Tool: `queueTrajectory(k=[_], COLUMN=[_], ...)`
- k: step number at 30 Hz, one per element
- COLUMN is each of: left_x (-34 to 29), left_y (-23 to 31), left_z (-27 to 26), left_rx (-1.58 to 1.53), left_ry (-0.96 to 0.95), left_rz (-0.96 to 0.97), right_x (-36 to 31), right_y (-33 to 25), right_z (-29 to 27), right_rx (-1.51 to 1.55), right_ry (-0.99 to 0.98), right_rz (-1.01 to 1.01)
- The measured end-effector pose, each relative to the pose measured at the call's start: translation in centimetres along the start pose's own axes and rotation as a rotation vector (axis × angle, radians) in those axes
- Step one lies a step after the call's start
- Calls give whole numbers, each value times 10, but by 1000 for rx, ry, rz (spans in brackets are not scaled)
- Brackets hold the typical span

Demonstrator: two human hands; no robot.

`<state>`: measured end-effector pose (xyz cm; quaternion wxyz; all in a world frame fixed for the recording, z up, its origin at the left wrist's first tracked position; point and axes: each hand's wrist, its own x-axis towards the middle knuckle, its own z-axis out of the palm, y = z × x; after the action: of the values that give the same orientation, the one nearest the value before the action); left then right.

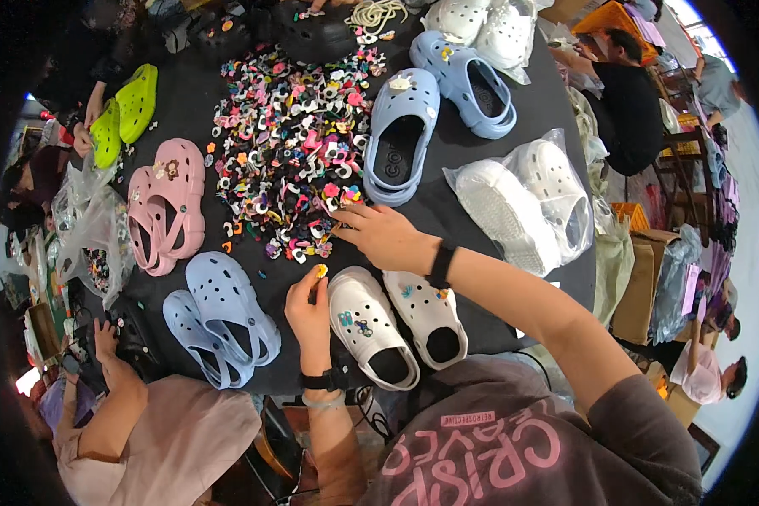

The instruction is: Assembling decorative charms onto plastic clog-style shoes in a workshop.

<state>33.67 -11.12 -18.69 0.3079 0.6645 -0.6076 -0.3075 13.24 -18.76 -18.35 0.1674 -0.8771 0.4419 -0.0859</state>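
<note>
My left hand [309, 302] pinches a small yellow-and-white shoe charm [321, 271] between thumb and fingertips. My right hand [381, 234] reaches to the lower right edge of a heap of loose, mixed-colour charms [291, 143], fingers stretched out and touching it. Nearest to both hands is a pair of white clogs, lying side by side in front of me. The left white clog [358, 305] carries teal and dark charms. On the right one [422, 305] are a teal leaf-like charm and an orange one, its toe partly hidden under my right wrist.
Light blue clogs [230, 295] and pink clogs [181, 190] lie left of the heap. Decorated blue clogs [413, 99] and plastic-bagged white clogs [514, 221] sit at the right. A co-worker's hand touches lime clogs [137, 105] at far left; another person sits close on my left.
</note>
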Motion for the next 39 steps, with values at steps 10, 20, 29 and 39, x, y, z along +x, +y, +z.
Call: queueTrajectory(k=[10, 20, 29, 39], left_x=[33, 83, 93, 97], left_y=[0, 8, -15, 13], left_z=[14, 22, 5, 20], left_rx=[-53, 154, 176, 157], left_ry=[-421, -268, -229, -273], left_rz=[29, 405, 240, 569], right_x=[-7, -50, -75, -95], right_y=[12, 29, 45, 52], right_z=[12, -4, -15, -6], right_rx=[-46, 157, 320, 282], right_ry=[7, -160, -93, -25], right_rz=[-13, 203, 362, 409])
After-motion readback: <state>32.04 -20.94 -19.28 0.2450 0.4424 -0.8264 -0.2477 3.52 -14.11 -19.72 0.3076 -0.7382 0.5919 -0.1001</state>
